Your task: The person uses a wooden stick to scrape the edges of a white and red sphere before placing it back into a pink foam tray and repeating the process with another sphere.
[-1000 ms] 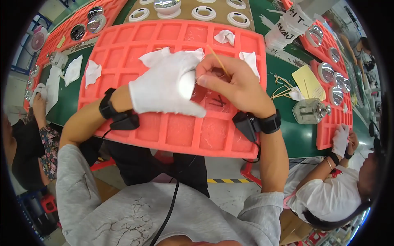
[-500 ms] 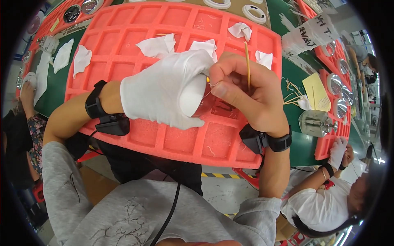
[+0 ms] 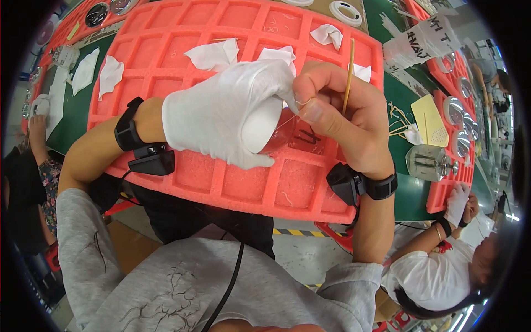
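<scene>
The gloved left hand (image 3: 229, 113) cups a clear round part (image 3: 279, 135), while the bare right hand (image 3: 343, 110) pinches a thin wooden stick (image 3: 348, 74) and, seemingly, a fine wire at the part's rim. Since a second ago both hands have risen nearer the camera and the stick has swung upright, suggesting close fiddly work. Below lies the red foam tray (image 3: 182, 50).

One red foam tray (image 3: 310, 191), four white wipes on it, one stick (image 3: 348, 74).
</scene>
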### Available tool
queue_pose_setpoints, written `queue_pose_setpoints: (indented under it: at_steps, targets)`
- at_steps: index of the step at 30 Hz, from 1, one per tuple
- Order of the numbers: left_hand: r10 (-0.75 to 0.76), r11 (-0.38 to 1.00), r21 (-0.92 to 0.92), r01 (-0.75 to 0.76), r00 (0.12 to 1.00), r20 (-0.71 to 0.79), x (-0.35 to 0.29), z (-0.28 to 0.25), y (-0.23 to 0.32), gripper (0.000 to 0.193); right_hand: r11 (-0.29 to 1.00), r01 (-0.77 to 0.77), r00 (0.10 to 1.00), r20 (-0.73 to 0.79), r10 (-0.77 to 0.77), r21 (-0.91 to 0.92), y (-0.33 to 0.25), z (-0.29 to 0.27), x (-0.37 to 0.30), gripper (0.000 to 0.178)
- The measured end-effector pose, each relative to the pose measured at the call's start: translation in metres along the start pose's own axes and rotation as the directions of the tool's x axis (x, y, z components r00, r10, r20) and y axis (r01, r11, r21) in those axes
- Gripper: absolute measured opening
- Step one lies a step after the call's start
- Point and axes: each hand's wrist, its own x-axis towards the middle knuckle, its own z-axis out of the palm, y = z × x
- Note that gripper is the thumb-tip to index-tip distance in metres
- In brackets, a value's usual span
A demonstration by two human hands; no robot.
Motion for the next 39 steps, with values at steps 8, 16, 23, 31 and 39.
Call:
queue_pose_setpoints:
  at_steps: [8,16,23,31,39]
  targets:
    - [-0.069,0.972,-0.226,0.069,0.998,0.011,-0.003,-0.008,0.012,0.043,0.932,0.191,0.980,0.117,-0.162,-0.308,0.002,-0.002,0.001,0.012]
    - [0.080,0.996,-0.026,-0.083,0.994,-0.076,-0.011,-0.024,0.021,0.022,0.863,0.287,0.958,0.118,-0.262,-0.416,-0.004,0.000,0.001,0.015]
    - [0.121,0.992,-0.011,-0.126,0.970,-0.209,-0.012,-0.013,0.014,0.024,0.862,0.237,0.969,0.046,-0.242,-0.448,0.000,0.000,0.001,0.015]
    - [0.152,0.988,0.058,-0.143,0.969,-0.197,-0.009,-0.014,0.015,0.026,0.879,0.210,0.972,-0.008,-0.236,-0.428,0.006,0.002,0.000,0.016]
    - [0.244,0.950,0.251,-0.187,0.945,-0.219,0.000,-0.017,0.010,0.025,0.849,-0.033,0.996,-0.085,-0.014,-0.527,-0.009,-0.001,-0.005,0.015]
